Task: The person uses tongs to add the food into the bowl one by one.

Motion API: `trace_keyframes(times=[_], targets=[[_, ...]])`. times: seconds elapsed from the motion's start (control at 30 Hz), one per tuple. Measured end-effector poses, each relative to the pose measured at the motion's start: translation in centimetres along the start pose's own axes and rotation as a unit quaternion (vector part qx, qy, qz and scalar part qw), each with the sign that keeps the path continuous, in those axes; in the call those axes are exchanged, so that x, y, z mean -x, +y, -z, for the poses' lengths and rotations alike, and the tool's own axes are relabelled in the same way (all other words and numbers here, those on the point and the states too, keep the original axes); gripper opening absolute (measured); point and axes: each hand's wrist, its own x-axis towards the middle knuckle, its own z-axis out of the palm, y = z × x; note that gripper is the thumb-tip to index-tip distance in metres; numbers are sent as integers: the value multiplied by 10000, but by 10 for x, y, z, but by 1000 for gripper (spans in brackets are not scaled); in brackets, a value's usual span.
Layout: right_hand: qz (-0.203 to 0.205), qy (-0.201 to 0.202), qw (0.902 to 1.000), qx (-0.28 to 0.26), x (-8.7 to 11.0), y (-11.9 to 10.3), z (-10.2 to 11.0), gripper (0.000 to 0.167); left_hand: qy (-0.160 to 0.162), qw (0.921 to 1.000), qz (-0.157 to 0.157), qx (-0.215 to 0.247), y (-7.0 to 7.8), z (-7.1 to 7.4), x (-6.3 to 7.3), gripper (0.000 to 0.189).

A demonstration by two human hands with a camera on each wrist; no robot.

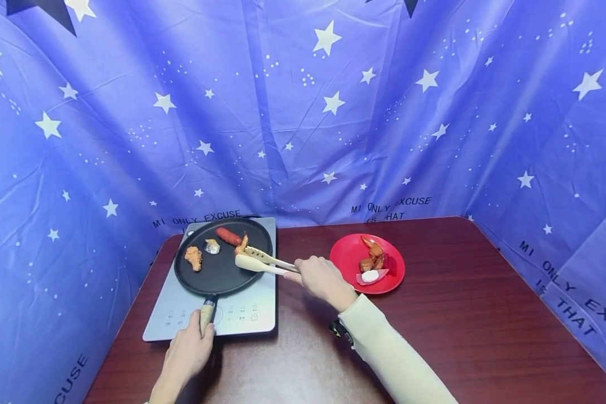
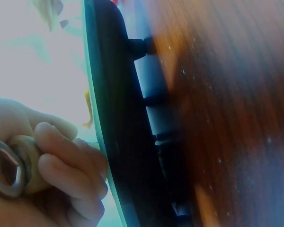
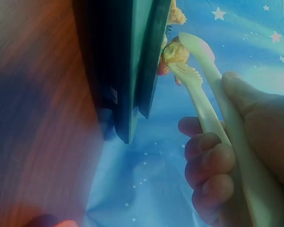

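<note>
My left hand [image 1: 188, 350] grips the handle [image 1: 207, 315] of a round black frying pan [image 1: 224, 278], its fingers curled round it in the left wrist view. A metal hanging ring [image 2: 7, 168] sits at the handle's end. With my right hand [image 1: 325, 280] I hold cream-tipped tongs [image 1: 270, 262] over the pan's right side. Between the tong tips is a browned piece of chicken, seemingly a wing [image 3: 176, 52]. A red sausage [image 1: 227, 235] lies beside it. Further left are a small silvery, shell-like piece [image 1: 212, 247] and a fried drumstick [image 1: 194, 258].
The pan stands on a flat white induction cooktop [image 1: 265, 303] at the table's left. To the right, a red plate [image 1: 340, 261] holds several brown food pieces and a white-topped pink one [image 1: 370, 276]. A blue star-patterned curtain [image 1: 303, 140] hangs behind the dark wooden table [image 1: 474, 314].
</note>
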Motion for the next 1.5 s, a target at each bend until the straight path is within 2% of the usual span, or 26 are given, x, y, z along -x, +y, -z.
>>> trace_keyframes(times=[0.9, 1.5], targets=[[4, -132, 9999, -72, -12, -18, -13, 41, 39, 10000, -19, 6, 1, 0, 1, 53], [77, -125, 9996, 230, -18, -31, -19, 42, 59, 10000, 13, -58, 0, -1, 1, 52]])
